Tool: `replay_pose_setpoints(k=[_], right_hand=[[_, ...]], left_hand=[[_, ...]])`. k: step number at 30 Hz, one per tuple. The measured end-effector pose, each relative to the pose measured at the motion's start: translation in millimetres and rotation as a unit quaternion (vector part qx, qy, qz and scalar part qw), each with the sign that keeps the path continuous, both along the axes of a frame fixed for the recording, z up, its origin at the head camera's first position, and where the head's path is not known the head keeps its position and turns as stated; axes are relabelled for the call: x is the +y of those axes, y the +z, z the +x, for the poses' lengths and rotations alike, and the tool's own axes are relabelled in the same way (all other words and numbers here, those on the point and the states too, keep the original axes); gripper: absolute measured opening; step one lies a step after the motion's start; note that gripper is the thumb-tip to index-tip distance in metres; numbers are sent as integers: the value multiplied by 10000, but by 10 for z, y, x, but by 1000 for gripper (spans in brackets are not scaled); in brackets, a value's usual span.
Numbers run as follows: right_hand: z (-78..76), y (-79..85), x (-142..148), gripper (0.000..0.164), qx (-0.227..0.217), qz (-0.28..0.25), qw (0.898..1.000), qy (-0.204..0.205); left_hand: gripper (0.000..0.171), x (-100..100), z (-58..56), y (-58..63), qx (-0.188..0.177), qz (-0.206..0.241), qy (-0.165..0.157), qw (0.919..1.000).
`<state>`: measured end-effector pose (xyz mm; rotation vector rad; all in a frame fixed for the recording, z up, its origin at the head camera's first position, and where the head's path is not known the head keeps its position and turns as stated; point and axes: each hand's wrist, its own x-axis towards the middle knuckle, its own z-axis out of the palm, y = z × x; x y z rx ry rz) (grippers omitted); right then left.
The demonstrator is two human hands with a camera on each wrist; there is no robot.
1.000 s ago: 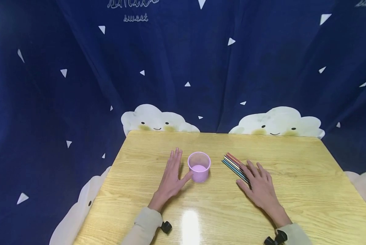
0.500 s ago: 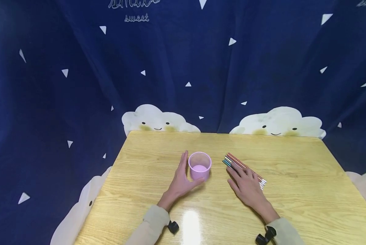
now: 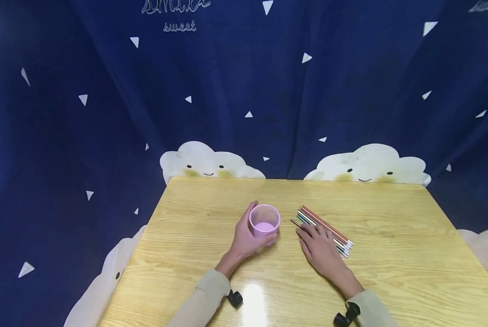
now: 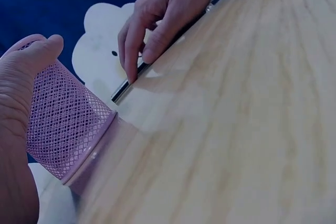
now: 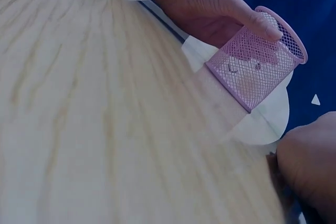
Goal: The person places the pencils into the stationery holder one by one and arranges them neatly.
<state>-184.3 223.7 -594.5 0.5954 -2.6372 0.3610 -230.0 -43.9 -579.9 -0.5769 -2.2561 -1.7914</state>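
Observation:
A pink mesh pen holder (image 3: 264, 217) stands upright on the wooden table. My left hand (image 3: 244, 237) grips it from the left side, the thumb across its near wall, as the left wrist view shows on the mesh (image 4: 68, 119). To the right, my right hand (image 3: 321, 252) pinches a dark pencil (image 3: 294, 222) that lies low against the tabletop. In the left wrist view its end (image 4: 121, 92) sticks out past the fingertips. Beside that hand lies a row of several pencils (image 3: 327, 225), red and dark ones, with silvery ends toward the right; the hand partly covers them.
The light wooden table (image 3: 211, 195) ends at a dark blue curtain (image 3: 227, 68) printed with clouds and triangles. Small black wrist devices sit at the left cuff (image 3: 235, 299) and the right cuff (image 3: 346, 314).
My left hand has moved right and closed round the pen holder. My right hand has moved left across the pencils, and one dark pencil now lies apart from the row under its fingers.

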Motion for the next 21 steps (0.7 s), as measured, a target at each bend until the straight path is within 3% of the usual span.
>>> replay_pose_setpoints(k=[9, 16, 21], right_hand=[[-107, 68, -79, 22, 379, -38, 9987, 327], [-119, 149, -134, 16, 319, -27, 9990, 311], [-134, 205, -133, 24, 164, -45, 9997, 179]], left_hand=[[107, 33, -36, -36, 2, 332, -36, 9994], [92, 34, -8, -16, -234, 559, -111, 9981], [87, 39, -19, 7, -313, 579, -133, 9977]])
